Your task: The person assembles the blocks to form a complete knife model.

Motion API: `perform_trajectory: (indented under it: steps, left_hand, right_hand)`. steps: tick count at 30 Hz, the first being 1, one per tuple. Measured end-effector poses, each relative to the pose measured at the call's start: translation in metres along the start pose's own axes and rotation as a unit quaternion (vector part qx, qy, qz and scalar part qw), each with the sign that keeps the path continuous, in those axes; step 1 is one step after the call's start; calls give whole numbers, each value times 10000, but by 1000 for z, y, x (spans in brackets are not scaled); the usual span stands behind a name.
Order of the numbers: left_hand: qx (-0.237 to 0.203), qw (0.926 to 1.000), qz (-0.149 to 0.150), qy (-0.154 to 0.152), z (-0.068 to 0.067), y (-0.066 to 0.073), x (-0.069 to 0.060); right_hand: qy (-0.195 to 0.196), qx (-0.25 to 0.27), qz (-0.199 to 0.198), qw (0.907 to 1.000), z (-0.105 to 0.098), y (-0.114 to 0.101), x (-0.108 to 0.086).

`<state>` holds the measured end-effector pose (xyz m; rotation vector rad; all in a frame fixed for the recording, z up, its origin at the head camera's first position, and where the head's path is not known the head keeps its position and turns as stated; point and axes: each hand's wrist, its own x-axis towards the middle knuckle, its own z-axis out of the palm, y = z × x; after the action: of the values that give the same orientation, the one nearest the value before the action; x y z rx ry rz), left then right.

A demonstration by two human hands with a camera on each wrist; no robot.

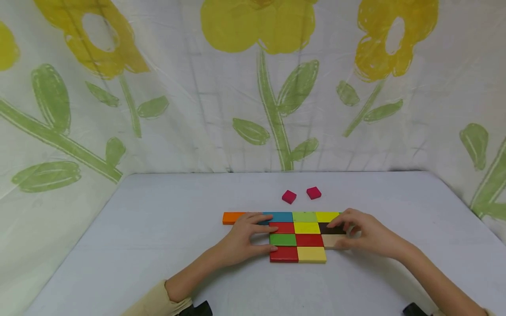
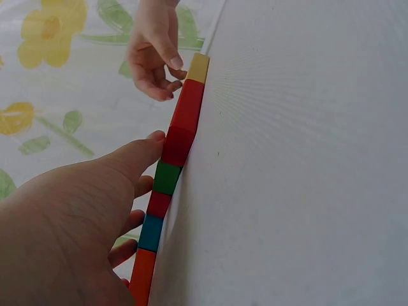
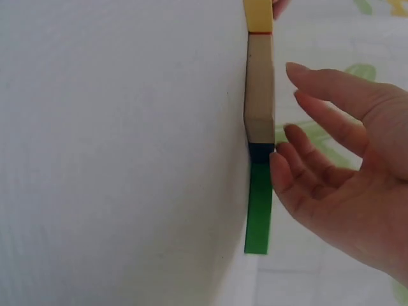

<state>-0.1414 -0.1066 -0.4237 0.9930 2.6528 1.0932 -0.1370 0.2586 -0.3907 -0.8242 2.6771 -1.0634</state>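
Note:
Flat coloured wooden blocks lie side by side in several rows on the table. An orange block point(image 1: 232, 217), a blue block point(image 1: 281, 217) and a light green block point(image 1: 304, 217) are in the far row. A red block point(image 1: 283, 254) and a pale yellow block point(image 1: 312, 255) form the near row. With fingers spread, my left hand point(image 1: 243, 239) touches the left ends of the rows. At the right ends, my right hand point(image 1: 367, 232) has loosely bent fingers beside a dark block point(image 1: 331, 229) and a beige block point(image 1: 333, 241); its thumb stands apart from the blocks in the right wrist view.
Two small red pieces point(image 1: 289, 197) lie apart from each other behind the rows. The white tabletop point(image 1: 158, 210) ends at a back edge before a hanging cloth point(image 1: 178, 131) painted with yellow flowers.

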Motion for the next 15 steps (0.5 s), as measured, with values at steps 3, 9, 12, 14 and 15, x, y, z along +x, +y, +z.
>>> perform_trajectory:
  steps: [3,9,12,14,15]
  left_hand:
    - [26,10000,-20,-13,0,0,0]
    - [47,10000,13,3,0,0,0]
    - [52,10000,34,11,0,-1,0]
    - [53,10000,37,8,0,-1,0]
    - [51,10000,36,8,0,-1,0]
  right_hand:
    - [-10,45,63,10000,-4,-1,2]
    - [177,-126,45,9998,-12,-2,11]
    - [276,-162,37,9995,-17,-3,18]
    - [327,-196,54,9993,-21,-3,23]
    - [353,-229,60,9991,-22,-3,26]
